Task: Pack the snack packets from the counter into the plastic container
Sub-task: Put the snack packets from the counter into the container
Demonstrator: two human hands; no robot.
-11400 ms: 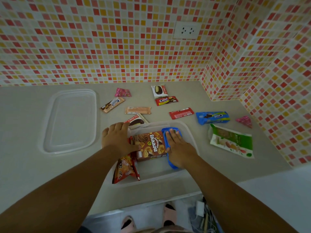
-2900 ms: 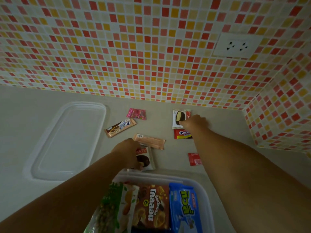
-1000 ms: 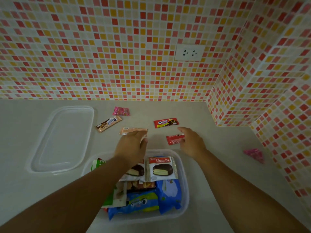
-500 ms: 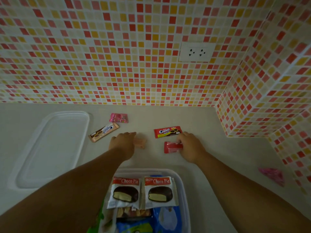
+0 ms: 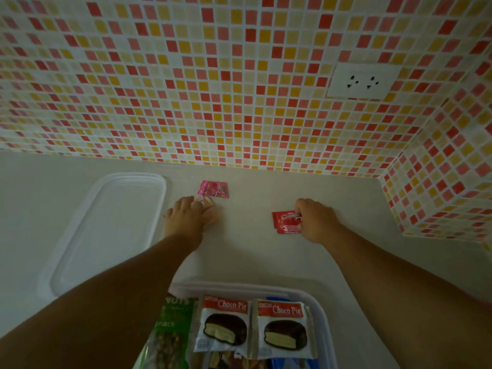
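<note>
Snack packets remain on the counter [image 5: 247,262] and in the plastic container [image 5: 320,312]. Left to right: a clear lid [image 5: 106,230] lies flat; the left hand [image 5: 190,219] rests knuckles-up with something pale under its fingers, grip unclear, a pink packet [image 5: 213,189] just beyond. The right hand [image 5: 315,222] pinches red packets [image 5: 286,222]. Near the bottom edge, a green packet [image 5: 173,331] and two Choco Pie packets [image 5: 253,328] fill the container.

Wall socket [image 5: 362,81] on mosaic-tiled wall [image 5: 186,75].

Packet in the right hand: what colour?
Red, with small white print, on the packet pinched by the right hand; head view shows it.
</note>
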